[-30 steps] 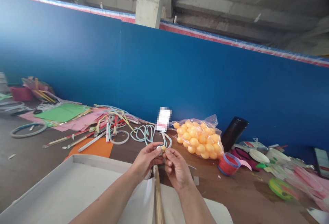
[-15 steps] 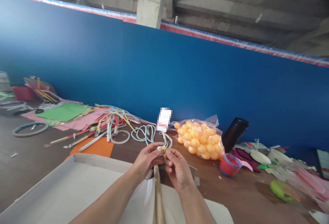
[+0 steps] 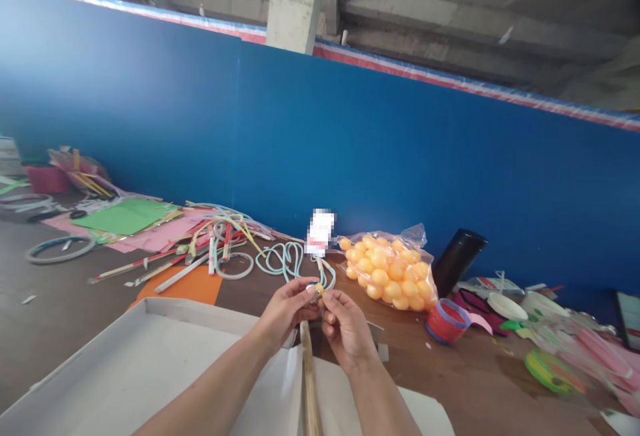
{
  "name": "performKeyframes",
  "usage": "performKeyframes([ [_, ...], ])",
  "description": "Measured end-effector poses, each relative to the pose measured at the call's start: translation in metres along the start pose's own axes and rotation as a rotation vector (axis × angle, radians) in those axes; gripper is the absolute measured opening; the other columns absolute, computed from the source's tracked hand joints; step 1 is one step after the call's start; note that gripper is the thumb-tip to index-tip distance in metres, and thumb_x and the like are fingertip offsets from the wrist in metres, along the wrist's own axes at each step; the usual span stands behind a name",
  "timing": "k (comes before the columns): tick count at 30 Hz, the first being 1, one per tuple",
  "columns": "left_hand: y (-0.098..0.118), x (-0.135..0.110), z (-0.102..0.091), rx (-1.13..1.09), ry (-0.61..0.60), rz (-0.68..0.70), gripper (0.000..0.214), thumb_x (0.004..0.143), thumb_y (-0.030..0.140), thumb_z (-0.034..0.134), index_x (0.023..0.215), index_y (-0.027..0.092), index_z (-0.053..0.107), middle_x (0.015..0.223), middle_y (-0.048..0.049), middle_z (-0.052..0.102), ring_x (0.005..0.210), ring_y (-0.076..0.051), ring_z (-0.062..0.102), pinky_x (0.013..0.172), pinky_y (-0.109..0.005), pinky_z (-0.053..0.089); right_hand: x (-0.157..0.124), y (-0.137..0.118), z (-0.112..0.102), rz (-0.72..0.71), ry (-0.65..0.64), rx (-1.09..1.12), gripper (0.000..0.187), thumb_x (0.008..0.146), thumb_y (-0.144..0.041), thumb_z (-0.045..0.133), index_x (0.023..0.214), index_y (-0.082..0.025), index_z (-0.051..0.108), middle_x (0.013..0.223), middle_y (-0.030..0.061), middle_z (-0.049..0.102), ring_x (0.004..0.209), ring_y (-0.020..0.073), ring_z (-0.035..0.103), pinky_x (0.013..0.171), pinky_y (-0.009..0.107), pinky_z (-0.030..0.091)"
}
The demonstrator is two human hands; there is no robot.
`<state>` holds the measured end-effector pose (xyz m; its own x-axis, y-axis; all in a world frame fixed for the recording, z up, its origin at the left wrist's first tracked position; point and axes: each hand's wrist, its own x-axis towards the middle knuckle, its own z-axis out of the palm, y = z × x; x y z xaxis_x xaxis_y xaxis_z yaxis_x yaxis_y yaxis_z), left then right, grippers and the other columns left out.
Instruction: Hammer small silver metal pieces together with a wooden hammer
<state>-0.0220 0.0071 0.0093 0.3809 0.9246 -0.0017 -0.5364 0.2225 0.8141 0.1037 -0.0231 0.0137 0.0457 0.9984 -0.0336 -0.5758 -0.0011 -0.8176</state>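
My left hand (image 3: 286, 308) and my right hand (image 3: 350, 331) meet over the near side of the table, fingertips pinched together. Between them is a small shiny silver-and-yellow piece (image 3: 315, 291), too small to make out its kind. The left fingers grip its silver side, and the right thumb and forefinger close on the yellow side. Below the hands, a wooden stick (image 3: 311, 389) runs toward me along the edge of a shallow white cardboard box (image 3: 200, 313). Part of the piece is hidden by the fingers.
Behind the hands lie a coil of pale cord (image 3: 283, 261) and a clear bag of orange balls (image 3: 387, 273). To the right stand a black bottle (image 3: 460, 259) and a red-and-blue roll (image 3: 446, 321). Paper sheets (image 3: 127, 216) and several sticks lie left. A blue partition (image 3: 350, 143) rises behind.
Both hands keep the same pinch on the small piece, almost without movement. The view has shifted very slightly.
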Motion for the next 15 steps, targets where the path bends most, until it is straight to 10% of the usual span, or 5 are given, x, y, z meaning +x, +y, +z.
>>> performKeyframes([
  [15, 0.001, -0.0016, -0.0005, 0.026, -0.015, 0.021, 0.043, 0.068, 0.033, 0.07, 0.104, 0.011, 0.062, 0.081, -0.0104, 0.067, 0.066, -0.016, 0.064, 0.066, -0.03, 0.051, -0.0021, -0.0014, 0.0031, -0.012, -0.003, -0.057, 0.02, 0.066, -0.027, 0.076, 0.067, -0.014, 0.06, 0.061, -0.0028, 0.057, 0.043, 0.002, 0.039, 0.036, 0.011, 0.036],
])
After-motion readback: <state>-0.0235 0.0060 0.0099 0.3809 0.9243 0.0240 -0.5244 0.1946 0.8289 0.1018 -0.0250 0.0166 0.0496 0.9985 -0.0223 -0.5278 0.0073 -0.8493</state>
